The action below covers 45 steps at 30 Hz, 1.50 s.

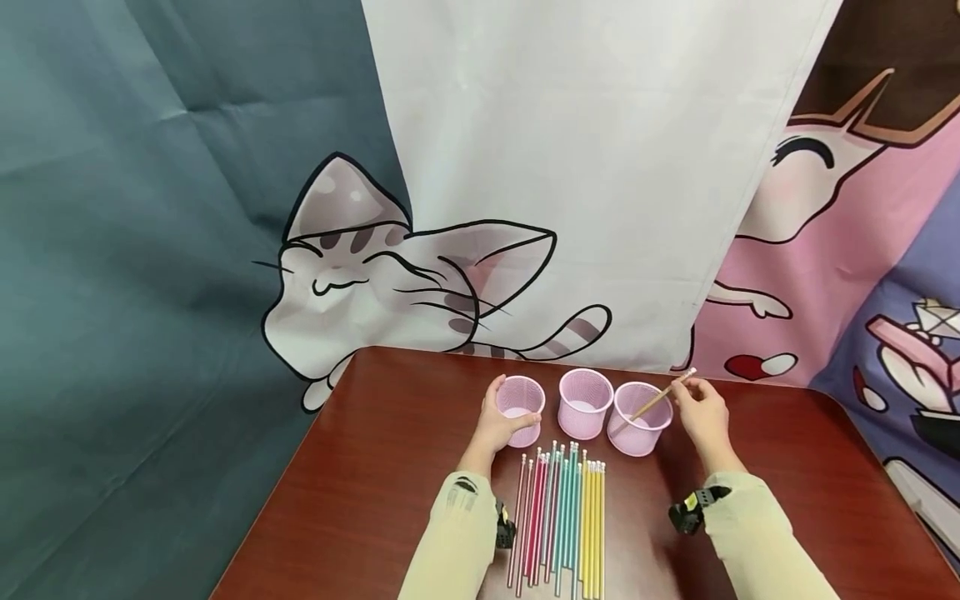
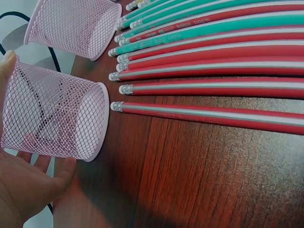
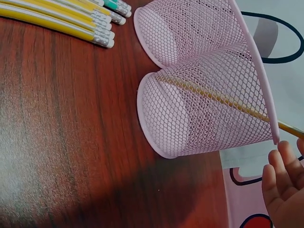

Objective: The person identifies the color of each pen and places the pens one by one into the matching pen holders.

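1. Right hand [image 1: 703, 412]: pinching one yellow pencil [image 1: 652, 403] near its eraser end; pencil slants inside the right cup [image 1: 636, 440].
2. Left hand [image 1: 495, 429]: broadly curved, wrapped round the left cup [image 2: 57, 109].
3. Step, seemingly: depositing yellow pencil; next move likely calls for loosening the pinch.

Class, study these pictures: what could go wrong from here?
The yellow pencil, pinched by the right hand, slants out over the rim of the rightmost cup; released carelessly, it might tip that cup. The middle cup stands close beside it, so a nudge could shift both. The left sleeve is near the red pencils and may knock their row askew.
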### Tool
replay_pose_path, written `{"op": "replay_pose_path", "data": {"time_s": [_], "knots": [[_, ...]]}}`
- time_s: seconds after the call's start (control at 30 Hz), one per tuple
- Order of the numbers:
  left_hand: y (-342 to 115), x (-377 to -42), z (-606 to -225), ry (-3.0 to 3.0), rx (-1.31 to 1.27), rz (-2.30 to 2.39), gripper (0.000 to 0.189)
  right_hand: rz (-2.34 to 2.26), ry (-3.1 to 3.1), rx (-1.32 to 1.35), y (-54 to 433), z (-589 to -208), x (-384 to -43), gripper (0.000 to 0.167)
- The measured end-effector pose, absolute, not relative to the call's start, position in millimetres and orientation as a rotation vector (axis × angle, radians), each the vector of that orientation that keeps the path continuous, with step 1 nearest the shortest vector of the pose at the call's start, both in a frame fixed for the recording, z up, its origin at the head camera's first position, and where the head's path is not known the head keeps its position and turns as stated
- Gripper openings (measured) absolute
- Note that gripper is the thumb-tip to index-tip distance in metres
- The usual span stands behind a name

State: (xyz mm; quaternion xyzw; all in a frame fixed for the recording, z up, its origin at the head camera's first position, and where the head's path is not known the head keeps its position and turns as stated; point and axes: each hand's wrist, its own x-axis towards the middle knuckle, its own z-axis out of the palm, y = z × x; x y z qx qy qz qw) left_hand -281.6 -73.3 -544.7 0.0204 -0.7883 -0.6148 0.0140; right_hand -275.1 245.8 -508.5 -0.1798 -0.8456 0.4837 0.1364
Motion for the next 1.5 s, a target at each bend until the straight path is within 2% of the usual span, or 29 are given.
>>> {"op": "replay_pose_path", "data": {"time_s": [0.53,0.77,0.87,1.07,1.17,1.27,1.5], "knots": [[-73,-282,-546,-2.426,0.056,-1.942,0.097,1.563,-2.395,-0.474,247,-516,-269,0.046],[-72,-282,-547,-2.429,0.066,-1.944,0.097,1.288,-2.367,-0.469,239,-501,-255,0.043],[-73,-281,-547,-2.424,0.053,-1.92,0.096,1.201,-2.324,-0.365,231,-486,-249,0.037],[-73,-280,-544,-2.42,0.026,-1.897,0.096,1.137,-2.351,0.033,211,-472,-233,0.008],[-73,-283,-544,-2.412,0.047,-1.935,0.097,1.147,-2.494,0.257,201,-481,-224,0.003],[-73,-284,-545,-2.42,0.06,-1.94,0.097,1.194,-2.676,0.371,194,-498,-214,0.007],[-71,-282,-545,-2.429,0.074,-1.928,0.096,1.22,-2.957,0.243,187,-546,-195,0.015]]}}
